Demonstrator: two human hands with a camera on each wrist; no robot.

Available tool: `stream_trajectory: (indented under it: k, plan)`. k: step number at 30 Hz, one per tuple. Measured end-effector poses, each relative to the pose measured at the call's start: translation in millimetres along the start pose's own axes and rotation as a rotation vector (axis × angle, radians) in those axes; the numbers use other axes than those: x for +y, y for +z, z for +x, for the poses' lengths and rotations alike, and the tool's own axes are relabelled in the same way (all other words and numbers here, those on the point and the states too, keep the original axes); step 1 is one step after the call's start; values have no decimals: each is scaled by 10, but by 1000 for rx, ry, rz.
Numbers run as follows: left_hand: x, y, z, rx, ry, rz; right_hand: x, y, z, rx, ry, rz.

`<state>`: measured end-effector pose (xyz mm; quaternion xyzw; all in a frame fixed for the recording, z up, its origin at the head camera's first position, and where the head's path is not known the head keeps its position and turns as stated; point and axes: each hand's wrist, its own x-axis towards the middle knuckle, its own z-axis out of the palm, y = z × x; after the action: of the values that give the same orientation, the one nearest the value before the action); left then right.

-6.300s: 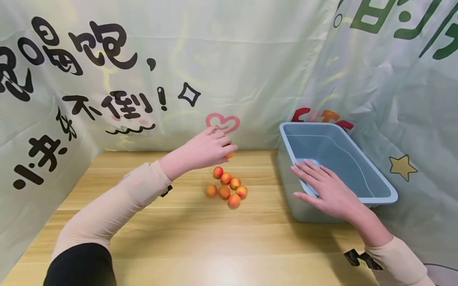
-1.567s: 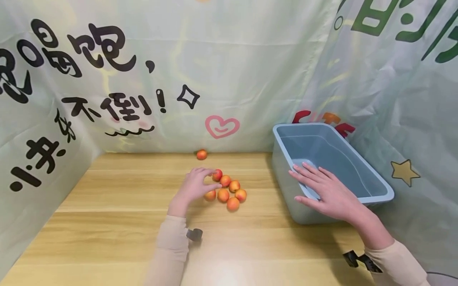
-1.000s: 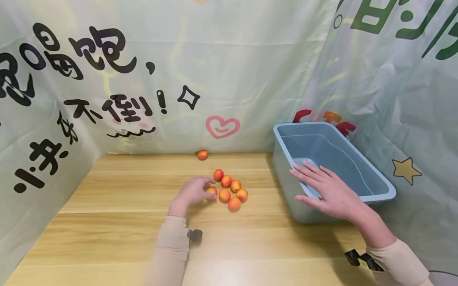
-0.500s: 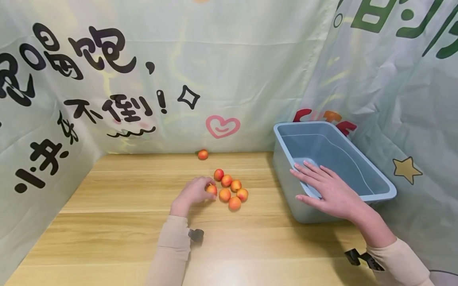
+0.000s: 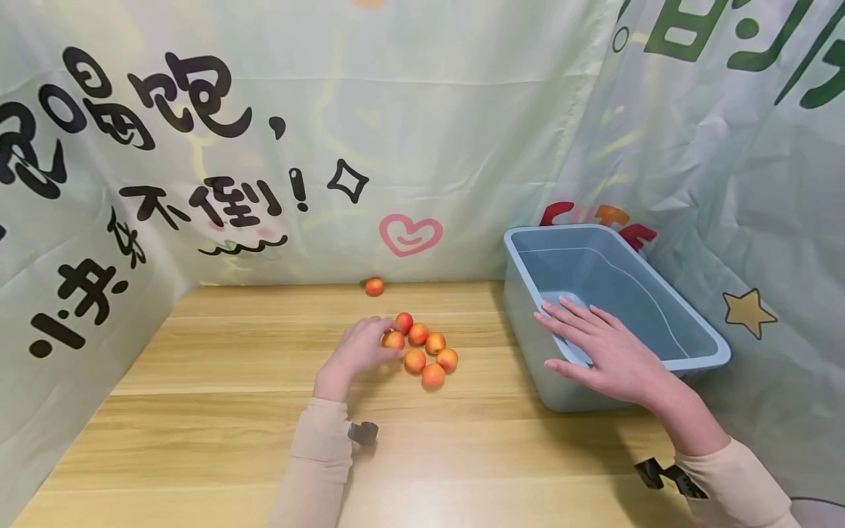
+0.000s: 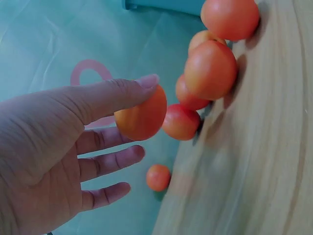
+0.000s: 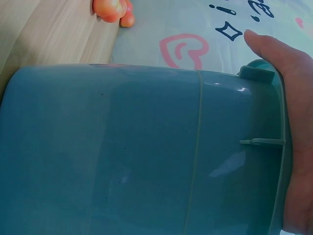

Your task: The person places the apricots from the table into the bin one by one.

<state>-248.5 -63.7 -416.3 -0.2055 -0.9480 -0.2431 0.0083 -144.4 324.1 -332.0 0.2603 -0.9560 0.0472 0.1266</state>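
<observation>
My left hand (image 5: 359,348) pinches an orange apricot (image 6: 142,115) between thumb and forefinger, its other fingers spread beside it. In the left wrist view the fruit is close over the table, at the left side of a loose cluster of apricots (image 5: 416,361). One more apricot (image 5: 374,286) lies apart from them at the back, near the cloth wall. Over at the right, my right hand (image 5: 604,352) lies with straight fingers across the near left rim of a blue plastic bin (image 5: 528,345). The right wrist view shows that bin's outer wall (image 7: 146,147) below the hand.
The wooden table (image 5: 218,425) ends at the back against a printed cloth backdrop (image 5: 462,147), with another cloth side at the right, behind the bin. No fruit shows in the visible part of the bin's inside.
My left hand has left an apricot at the back, come to the cluster, taken its leftmost apricot and shifted it slightly up and back. The right hand stays on the bin rim.
</observation>
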Motion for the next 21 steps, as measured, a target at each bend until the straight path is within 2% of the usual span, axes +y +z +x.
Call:
stream_trajectory:
  k: [7, 11, 21]
  plan:
    - [113, -62, 4, 70, 30, 19, -1, -3, 4, -8, 5, 5]
    - [185, -75, 15, 134, 74, 35, -1, -9, 12, -10, 3, 6]
    - [372, -4, 32, 284, 166, 26, -2, -11, 13, -16, 1, 7]
